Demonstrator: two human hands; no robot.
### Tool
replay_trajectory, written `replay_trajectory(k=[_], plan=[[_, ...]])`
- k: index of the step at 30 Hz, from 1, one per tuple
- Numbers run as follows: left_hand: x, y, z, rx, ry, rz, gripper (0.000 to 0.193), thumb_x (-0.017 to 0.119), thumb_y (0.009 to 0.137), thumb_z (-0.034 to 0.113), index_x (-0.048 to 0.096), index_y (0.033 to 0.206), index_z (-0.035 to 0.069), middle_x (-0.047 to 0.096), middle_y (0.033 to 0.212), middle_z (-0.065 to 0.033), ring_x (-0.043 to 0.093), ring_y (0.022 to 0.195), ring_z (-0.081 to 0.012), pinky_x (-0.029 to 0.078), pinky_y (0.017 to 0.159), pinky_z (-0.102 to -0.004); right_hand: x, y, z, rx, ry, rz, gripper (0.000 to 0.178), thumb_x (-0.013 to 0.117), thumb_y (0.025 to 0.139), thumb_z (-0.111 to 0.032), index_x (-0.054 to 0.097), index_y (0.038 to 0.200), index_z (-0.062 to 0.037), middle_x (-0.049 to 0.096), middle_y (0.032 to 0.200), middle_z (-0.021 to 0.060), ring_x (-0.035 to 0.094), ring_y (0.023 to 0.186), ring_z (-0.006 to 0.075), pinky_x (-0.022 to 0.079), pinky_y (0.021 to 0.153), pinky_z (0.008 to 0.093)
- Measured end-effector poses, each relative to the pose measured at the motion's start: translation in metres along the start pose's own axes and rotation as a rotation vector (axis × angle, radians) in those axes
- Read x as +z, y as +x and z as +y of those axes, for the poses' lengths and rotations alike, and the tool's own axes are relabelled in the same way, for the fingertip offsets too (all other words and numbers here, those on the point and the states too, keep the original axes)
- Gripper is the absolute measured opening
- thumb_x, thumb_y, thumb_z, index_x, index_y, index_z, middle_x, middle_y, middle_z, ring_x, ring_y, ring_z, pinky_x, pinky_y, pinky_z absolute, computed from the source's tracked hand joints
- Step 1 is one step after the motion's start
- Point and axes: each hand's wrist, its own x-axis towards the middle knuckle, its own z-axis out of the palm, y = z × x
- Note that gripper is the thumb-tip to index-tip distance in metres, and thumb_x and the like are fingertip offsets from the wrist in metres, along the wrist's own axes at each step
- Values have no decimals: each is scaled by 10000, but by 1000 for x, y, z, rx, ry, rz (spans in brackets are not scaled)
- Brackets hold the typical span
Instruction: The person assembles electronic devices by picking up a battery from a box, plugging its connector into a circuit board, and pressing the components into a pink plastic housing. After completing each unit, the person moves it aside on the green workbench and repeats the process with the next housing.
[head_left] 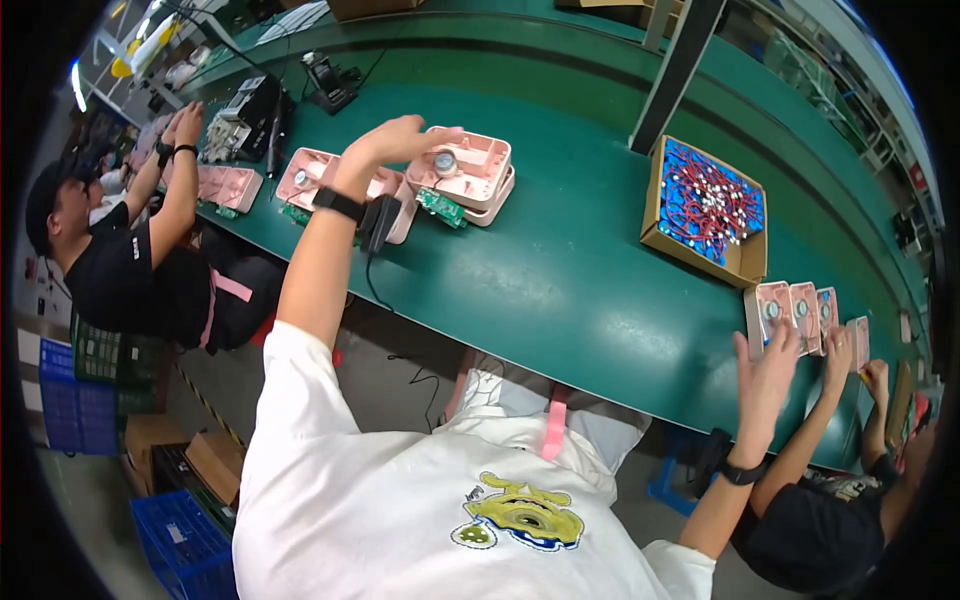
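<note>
My left hand [396, 141] reaches over the far left edge of a pink plastic housing [487, 160], its fingers stretched out. This open shell has a round metal part [445, 163] inside and rests on another pink shell. A green circuit board [441, 208] juts out at its near side. At the right, my right hand [768, 385] is open, thumb apart from the fingers, at the near side of a standing pink housing [768, 308]. Whether its fingertips touch that housing I cannot tell. More such housings [803, 310] stand in a row beside it.
A cardboard box [655, 238] of blue parts with red and black wires stands at the right on the green table [540, 285]. More pink shells [312, 165] lie left of my left arm. A post [675, 80] rises behind. Co-workers sit on both sides.
</note>
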Motion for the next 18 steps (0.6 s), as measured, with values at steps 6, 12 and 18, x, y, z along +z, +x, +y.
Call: replay_trajectory(k=[6,12,18], plan=[[14,17,6,181,-171,-353,925,701,894,700,645,1281,-139,737,1097,-256,720,1051,-290,556,902,-370,-3,-20,-121,-143,509,-334,626,826,873,-162,508,1386,3,546,1402,278,554,1282,472,480,1083,504],[56,-28,74,273,-111,-190,871,734,894,651,644,1217,-153,733,928,-258,755,834,-245,591,711,-346,-1,-20,-184,-155,691,-375,732,853,845,-160,472,1453,-12,426,1537,283,474,1391,498,454,1134,512],[74,-86,177,346,-201,-345,819,758,873,625,642,1134,-143,737,846,-245,757,683,-264,602,632,-367,-1,0,-182,-384,592,-253,855,905,790,-209,456,1497,-40,299,1637,296,263,1535,526,339,1190,620]])
